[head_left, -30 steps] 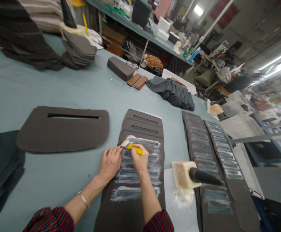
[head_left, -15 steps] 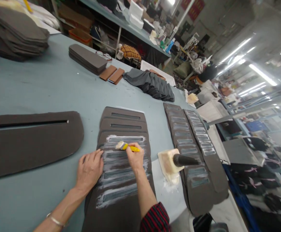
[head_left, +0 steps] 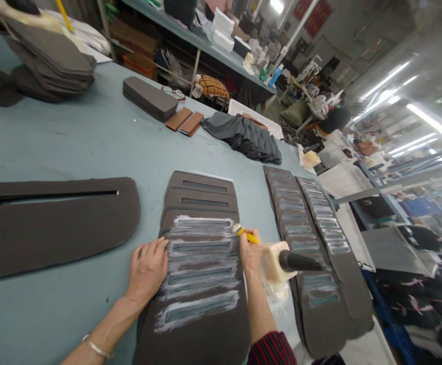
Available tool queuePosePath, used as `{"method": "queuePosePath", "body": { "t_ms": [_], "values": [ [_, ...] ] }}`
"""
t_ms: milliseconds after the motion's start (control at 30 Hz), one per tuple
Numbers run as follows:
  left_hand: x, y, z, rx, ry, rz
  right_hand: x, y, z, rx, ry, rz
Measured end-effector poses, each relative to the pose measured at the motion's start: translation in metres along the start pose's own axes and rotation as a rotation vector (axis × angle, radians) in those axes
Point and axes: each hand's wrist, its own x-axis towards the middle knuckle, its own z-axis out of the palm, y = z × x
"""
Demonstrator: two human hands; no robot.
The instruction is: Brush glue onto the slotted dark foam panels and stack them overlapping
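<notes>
My right hand (head_left: pixel 250 251) grips a small yellow-handled brush (head_left: pixel 247 234). Its pale bristles touch the right end of a slot in the overlapping dark grey panels (head_left: pixel 201 337). White, wet-looking smears surround several of the slots, while the two farthest panels show none. My left hand (head_left: pixel 148 268) lies at the left edge of these panels, fingers stretched out and fingertips on the edge. Just right of my right hand stands a cream container (head_left: pixel 272 263) with a dark spout-like tube (head_left: pixel 300 262) pointing right.
Two more rows of smeared panels (head_left: pixel 322 324) lie to the right. A large slotted panel (head_left: pixel 65 228) is on the left. Farther back are stacked dark pieces (head_left: pixel 150 99), brown pieces (head_left: pixel 185 121), a fanned grey pile (head_left: pixel 244 134) and a taller stack (head_left: pixel 57 66).
My right hand has drawn the brush rightward along the slot, from its middle to its right end. My left hand stays at the panel edge. The view has shifted slightly.
</notes>
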Motion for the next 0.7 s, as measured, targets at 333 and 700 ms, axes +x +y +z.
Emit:
{"method": "queuePosePath", "body": {
  "t_ms": [333,700],
  "values": [
    [0.054,-0.003,-0.008,-0.129,0.036,-0.096,0.014,-0.062,0.065,0.260,-0.129,0.037],
    [0.075,0.002,0.007,0.058,-0.048,0.019,0.032,-0.064,0.110,0.158,-0.161,-0.003]
  ]
}}
